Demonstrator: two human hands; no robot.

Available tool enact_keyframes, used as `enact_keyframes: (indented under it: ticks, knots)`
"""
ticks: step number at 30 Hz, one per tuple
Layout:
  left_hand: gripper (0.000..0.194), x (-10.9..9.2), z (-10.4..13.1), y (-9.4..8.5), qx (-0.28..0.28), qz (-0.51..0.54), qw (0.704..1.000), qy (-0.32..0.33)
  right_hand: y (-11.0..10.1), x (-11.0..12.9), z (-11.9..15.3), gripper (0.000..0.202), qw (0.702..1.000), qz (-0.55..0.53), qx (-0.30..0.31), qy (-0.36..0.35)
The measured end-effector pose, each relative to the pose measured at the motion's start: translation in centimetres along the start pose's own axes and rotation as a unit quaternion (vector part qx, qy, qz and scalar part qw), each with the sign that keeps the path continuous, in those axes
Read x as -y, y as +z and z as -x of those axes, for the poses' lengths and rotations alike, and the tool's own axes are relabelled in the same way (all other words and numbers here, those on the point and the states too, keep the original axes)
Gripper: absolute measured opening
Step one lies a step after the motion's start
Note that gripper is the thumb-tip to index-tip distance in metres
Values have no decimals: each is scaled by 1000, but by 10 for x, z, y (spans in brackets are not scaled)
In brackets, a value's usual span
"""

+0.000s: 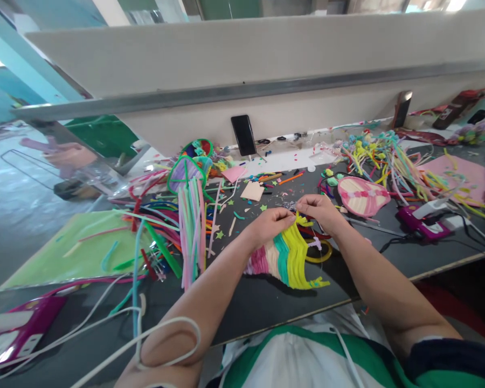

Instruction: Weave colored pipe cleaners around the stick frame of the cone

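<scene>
— Where's the woven pipe-cleaner piece (285, 258)?

— On the dark table (267, 307), just right of the loose pipe-cleaner bundle (192, 226). Left hand (269, 225) and right hand (321, 210) both pinch its yellow top edge.

— Sturdy?

— Light, fuzzy and bendy, I'd say; best gripped at the wire ends.

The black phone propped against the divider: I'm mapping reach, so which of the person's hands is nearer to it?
Left. The left hand pinches the striped pipe-cleaner piece almost straight below the phone; the right hand grips the same piece's yellow end, farther to the right.
</scene>
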State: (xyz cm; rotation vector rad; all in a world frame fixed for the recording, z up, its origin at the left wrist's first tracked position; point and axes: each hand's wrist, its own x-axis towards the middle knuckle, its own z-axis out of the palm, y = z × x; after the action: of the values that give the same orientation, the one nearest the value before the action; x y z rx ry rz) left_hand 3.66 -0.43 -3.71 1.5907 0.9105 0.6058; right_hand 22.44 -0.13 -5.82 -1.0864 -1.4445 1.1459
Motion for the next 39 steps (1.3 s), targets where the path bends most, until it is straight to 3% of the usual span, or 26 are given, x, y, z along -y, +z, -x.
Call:
enact_keyframes:
  ticks: [5, 11, 17, 20, 25, 27, 30, 31, 35, 37, 39]
  knots:
    - [30, 1, 0, 1, -4, -81, 996, 41, 2, -2, -1, 31, 993, 104, -18, -45]
    - [23, 3, -1, 5, -30, -142, 987, 65, 5, -5, -3, 32, 958, 244, -68, -133]
    - [15, -3, 1, 11, -67, -171, 977, 109, 6, -11, -5, 36, 955, 255, -63, -137]
    - [17, -6, 3, 14, -70, -138, 982, 105, 5, -14, -7, 36, 961, 235, -68, -131]
    - [27, -3, 2, 13, -53, 8, 999, 8, 1, -8, -7, 23, 972, 192, -29, -131]
    - [30, 2, -1, 8, -75, 44, 996, -4, -1, -1, -3, 21, 966, 176, -75, -173]
    - [30, 9, -7, -2, -164, 34, 986, 17, -3, 12, 7, 23, 931, 201, -175, -251]
    - [29, 10, -8, -5, -193, 21, 981, 27, -3, 16, 10, 23, 921, 223, -168, -273]
    - [28, 10, -8, -13, -251, -6, 967, 52, -5, 19, 15, 26, 891, 304, -44, -333]
    - [29, 7, -6, -14, -249, 11, 967, 56, -8, 15, 12, 25, 905, 281, -46, -316]
    - [29, 3, -3, -12, -207, 59, 975, 46, -13, 10, 7, 22, 931, 215, -84, -281]
